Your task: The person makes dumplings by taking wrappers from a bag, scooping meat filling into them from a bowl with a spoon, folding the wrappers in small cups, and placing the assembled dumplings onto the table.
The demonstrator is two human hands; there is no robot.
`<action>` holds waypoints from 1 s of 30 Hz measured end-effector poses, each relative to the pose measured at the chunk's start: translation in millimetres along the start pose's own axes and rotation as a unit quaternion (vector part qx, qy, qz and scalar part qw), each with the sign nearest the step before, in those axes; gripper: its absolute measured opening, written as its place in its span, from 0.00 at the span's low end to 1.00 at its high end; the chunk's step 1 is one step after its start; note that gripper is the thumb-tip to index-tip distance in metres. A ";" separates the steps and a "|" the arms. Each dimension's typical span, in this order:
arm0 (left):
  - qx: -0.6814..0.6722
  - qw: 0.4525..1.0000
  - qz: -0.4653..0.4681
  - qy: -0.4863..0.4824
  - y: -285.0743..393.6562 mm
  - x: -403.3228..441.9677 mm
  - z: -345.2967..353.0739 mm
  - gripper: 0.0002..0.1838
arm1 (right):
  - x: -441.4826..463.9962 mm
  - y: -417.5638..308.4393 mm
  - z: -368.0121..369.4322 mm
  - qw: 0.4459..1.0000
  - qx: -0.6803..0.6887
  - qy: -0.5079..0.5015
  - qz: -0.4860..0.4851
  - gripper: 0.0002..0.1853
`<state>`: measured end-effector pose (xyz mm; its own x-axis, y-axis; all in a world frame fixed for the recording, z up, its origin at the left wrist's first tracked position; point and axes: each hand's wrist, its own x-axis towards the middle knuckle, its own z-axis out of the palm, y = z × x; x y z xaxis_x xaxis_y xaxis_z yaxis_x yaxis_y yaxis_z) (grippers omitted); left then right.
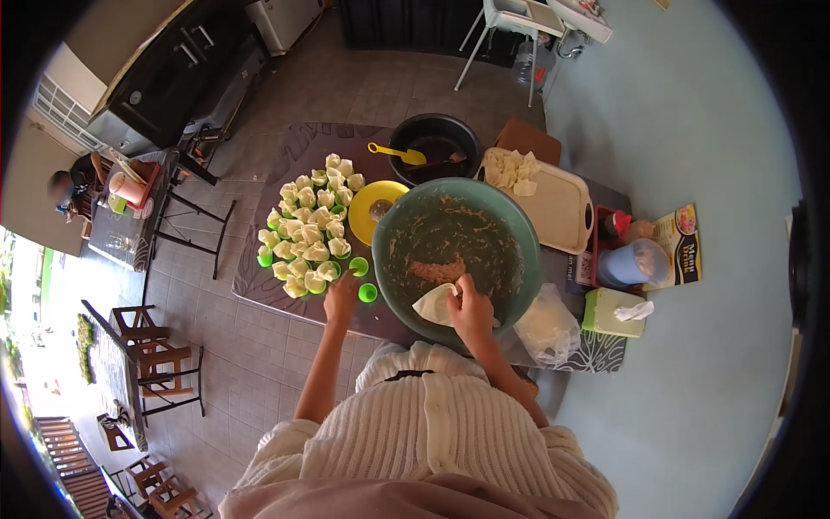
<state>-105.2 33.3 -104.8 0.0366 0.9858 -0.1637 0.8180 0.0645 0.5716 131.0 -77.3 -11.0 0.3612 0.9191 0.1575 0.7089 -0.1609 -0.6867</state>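
My right hand (471, 313) is closed on a thin white dumpling wrapper (432, 305), held over the near rim of a large green basin (529, 251). Pinkish minced filling (438, 271) lies in the basin, with smears of it up the walls. My left hand (341, 301) has its fingertips at a small green cup (359, 265), which they seem to grip from the near side. Another green cup (368, 293) stands just to the right of that hand. Beyond it, several green cups hold white folded wrappers (307, 232) with open tops, packed close together.
A yellow plate (360, 227) and a black basin (400, 130) with a yellow scoop (406, 156) stand behind. Right of the green basin are a tray (553, 208) with wrappers (512, 170), a plastic bag (549, 324) and a tissue box (612, 313). A person (79, 186) sits far left.
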 end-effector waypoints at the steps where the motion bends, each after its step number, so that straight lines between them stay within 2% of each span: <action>1: 0.078 0.997 0.001 -0.015 5.2 0.1 3.6 0.14 | -1.2 -0.3 -0.4 1.000 0.009 -0.007 0.000 0.09; 5: 0.152 0.988 0.023 -0.015 -18.3 21.3 36.3 0.13 | -4.5 1.6 -3.0 1.000 0.026 0.002 -0.017 0.09; 6: 0.152 0.987 0.043 0.005 -24.4 24.8 42.0 0.10 | -4.7 2.3 -4.7 1.000 0.025 0.005 -0.016 0.09; 10: 0.228 0.973 0.028 -0.006 -10.2 27.7 35.0 0.06 | -5.2 2.8 -9.8 1.000 0.028 -0.006 0.010 0.09; 13: 0.213 0.974 0.063 0.054 4.5 18.7 21.6 0.06 | -4.8 7.1 -9.6 0.998 0.052 0.005 0.024 0.09; 15: 0.069 0.985 0.115 0.113 20.3 7.1 3.3 0.04 | -2.3 11.2 -7.3 0.997 0.075 0.015 0.031 0.08; 16: 0.069 0.984 0.117 0.114 27.9 0.2 -5.3 0.04 | -0.7 13.3 -6.8 0.993 0.118 0.003 0.027 0.08; 18: -0.047 0.965 0.206 0.156 43.0 -15.9 -23.3 0.04 | 2.6 13.0 -5.9 0.987 0.161 -0.008 0.023 0.08; 20: -0.062 0.957 0.237 0.153 64.1 -35.7 -43.6 0.06 | 8.0 6.3 -2.0 0.937 0.344 -0.019 0.056 0.07; 21: -0.077 0.949 0.265 0.150 74.2 -44.4 -51.9 0.08 | 11.7 -1.8 -5.8 0.937 0.344 -0.020 0.055 0.07; 22: -0.076 0.950 0.263 0.151 83.5 -50.9 -57.7 0.08 | 15.8 -15.1 -14.7 0.909 0.404 -0.070 0.068 0.07; 23: -0.070 0.938 0.314 0.134 92.5 -56.3 -62.2 0.08 | 19.5 -26.8 -20.4 0.875 0.462 -0.120 0.080 0.07; 24: -0.063 0.923 0.363 0.116 99.8 -61.1 -65.7 0.09 | 22.6 -36.2 -19.9 0.875 0.463 -0.123 0.079 0.07; 26: -0.061 0.919 0.377 0.093 113.3 -69.0 -69.9 0.10 | 27.1 -52.3 -17.8 0.900 0.431 -0.068 -0.006 0.07; 27: -0.061 0.914 0.394 0.069 116.4 -70.8 -70.5 0.11 | 28.3 -57.6 -20.7 0.900 0.431 -0.068 -0.007 0.07; 29: -0.054 0.909 0.409 0.057 117.3 -71.1 -66.6 0.12 | 29.3 -64.1 -25.9 0.977 0.194 0.020 -0.090 0.08; 30: -0.062 0.904 0.419 0.061 120.2 -73.0 -64.5 0.12 | 28.5 -61.8 -25.5 0.980 0.167 0.038 -0.097 0.09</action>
<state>-46.6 -20.9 27.7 0.5440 0.7063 0.4530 0.4617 -0.7028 0.5412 112.9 -50.3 54.1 0.2924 0.8890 0.3524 0.5351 0.1533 -0.8307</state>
